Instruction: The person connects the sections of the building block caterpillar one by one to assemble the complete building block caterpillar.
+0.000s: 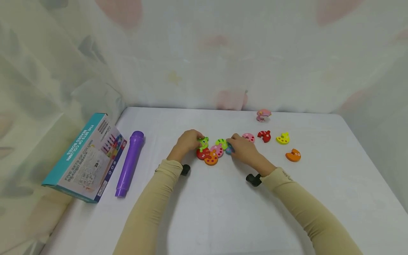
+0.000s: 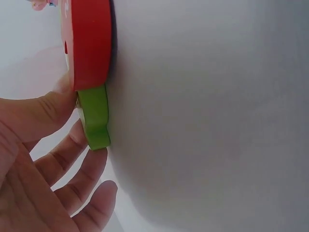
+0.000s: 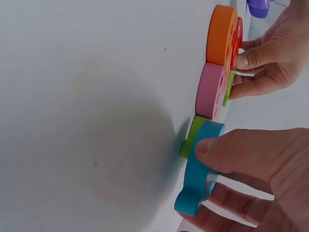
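In the head view, several wooden number puzzle pieces join in a winding row mid-table. My left hand point(image 1: 187, 142) pinches the green animal-head piece point(image 1: 203, 143) at the row's left end, its thumb near the red piece point(image 2: 91, 43) marked 2. An orange piece point(image 1: 211, 159) and a pink one point(image 1: 218, 151) follow, then a green striped piece point(image 1: 221, 143). My right hand point(image 1: 244, 151) holds a blue piece point(image 3: 198, 166) between thumb and fingers, tilted up against the green striped one. Its fingers partly cover the blue piece in the head view.
Right of the row lie a pink piece point(image 1: 248, 137), a red piece point(image 1: 264, 136), a yellow piece point(image 1: 283, 138) and an orange piece point(image 1: 293, 155) marked 10. Behind them is a small pink toy point(image 1: 263, 115). A purple tube point(image 1: 130, 164) and a box point(image 1: 84, 164) are at left.
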### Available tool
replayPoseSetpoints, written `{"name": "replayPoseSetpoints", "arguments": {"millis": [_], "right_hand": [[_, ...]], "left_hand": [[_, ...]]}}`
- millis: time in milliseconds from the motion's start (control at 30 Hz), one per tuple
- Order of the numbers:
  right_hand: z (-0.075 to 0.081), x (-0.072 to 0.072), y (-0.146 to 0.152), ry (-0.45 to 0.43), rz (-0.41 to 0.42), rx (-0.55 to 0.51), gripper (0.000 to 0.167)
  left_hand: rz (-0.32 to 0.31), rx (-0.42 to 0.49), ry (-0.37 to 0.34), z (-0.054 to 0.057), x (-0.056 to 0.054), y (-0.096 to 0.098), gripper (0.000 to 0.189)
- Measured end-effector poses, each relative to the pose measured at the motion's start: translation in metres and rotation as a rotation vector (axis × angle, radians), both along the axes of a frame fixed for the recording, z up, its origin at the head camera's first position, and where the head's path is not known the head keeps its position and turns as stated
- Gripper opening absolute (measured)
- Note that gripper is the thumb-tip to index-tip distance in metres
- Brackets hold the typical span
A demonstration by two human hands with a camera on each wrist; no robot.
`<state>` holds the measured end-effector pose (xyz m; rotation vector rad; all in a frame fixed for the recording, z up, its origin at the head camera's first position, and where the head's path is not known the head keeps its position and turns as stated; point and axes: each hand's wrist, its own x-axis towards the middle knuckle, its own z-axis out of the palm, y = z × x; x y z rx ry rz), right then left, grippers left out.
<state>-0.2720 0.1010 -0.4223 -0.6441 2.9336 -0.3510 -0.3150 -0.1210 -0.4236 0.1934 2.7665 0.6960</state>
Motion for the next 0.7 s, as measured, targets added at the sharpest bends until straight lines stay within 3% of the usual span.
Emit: {"name": "replayPoseSetpoints", "arguments": {"millis": [300,700], "right_hand": [[0.0022,-0.0009,0.0024,-0.022,-0.029,0.007,0.053],[0.0020,-0.0025,0.0036,-0.043,0.021,-0.007,0.054]], "left_hand": [[-0.001,0.009,0.009,-0.0022,-0.0002,-0.0016,0.036],[-0.013,0.012,0.017,-0.0044,-0.0014,-0.0032,0.035]]}}
